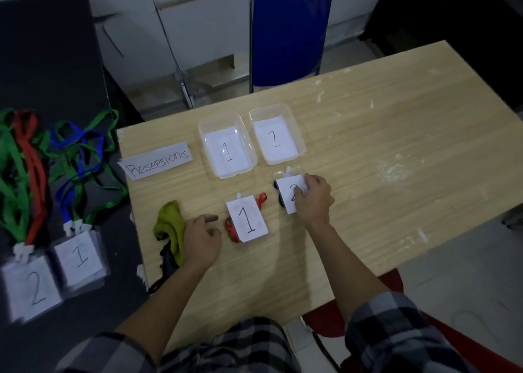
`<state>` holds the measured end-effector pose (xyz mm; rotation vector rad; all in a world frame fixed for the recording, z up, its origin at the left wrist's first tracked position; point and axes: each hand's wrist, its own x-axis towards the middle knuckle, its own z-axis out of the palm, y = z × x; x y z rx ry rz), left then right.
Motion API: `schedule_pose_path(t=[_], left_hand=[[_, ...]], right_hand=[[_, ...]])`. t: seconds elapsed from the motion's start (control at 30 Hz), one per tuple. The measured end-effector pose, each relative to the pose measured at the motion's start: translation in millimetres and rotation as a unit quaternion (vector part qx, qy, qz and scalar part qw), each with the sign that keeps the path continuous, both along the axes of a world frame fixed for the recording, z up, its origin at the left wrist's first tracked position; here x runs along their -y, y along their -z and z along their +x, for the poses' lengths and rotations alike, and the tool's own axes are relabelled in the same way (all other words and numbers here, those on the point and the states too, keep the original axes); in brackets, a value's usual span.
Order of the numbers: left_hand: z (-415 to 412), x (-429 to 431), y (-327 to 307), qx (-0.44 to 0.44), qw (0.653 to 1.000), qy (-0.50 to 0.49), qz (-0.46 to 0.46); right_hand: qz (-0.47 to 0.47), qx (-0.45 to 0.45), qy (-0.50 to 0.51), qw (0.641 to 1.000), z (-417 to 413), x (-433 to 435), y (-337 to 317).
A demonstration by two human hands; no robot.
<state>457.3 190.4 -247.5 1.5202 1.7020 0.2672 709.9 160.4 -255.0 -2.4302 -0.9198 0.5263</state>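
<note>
The right grip (pixel 312 196) has its fingers curled over the right edge of the card marked 2 (pixel 287 191). This card lies flat on the worktop (pixel 396 135), just before the tray marked 2 (pixel 298 135). Its long axis runs away from the person, and the clip end points to that tray. The left grip (pixel 202 238) is relaxed and holds nothing, beside the green cloth (pixel 169 225). A wide wood surface lies to the right of the card, up to the worktop edge.

Left hand (pixel 202 238) relaxed, right fingers (pixel 300 200) curled.
</note>
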Motion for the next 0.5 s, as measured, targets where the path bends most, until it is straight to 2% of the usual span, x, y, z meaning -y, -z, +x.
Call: schedule_pose_path(t=[0.2, 0.3, 0.4, 0.5], left_hand=[[-12, 4, -11, 0.092, 0.995, -0.010, 0.036], [-28, 9, -19, 0.120, 0.991, -0.011, 0.055], [-57, 16, -27, 0.135, 0.988, -0.036, 0.063], [-100, 26, -30, 0.128, 0.987, -0.057, 0.077]], right_hand=[[0.107, 0.010, 0.023, 0.994, -44, 8, -24], [0.135, 0.011, -0.047, 0.990, -92, 15, -30], [0.146, -0.050, -0.114, 0.981, -149, 20, -33], [0.152, -0.055, -0.204, 0.966, -210, 21, -35]])
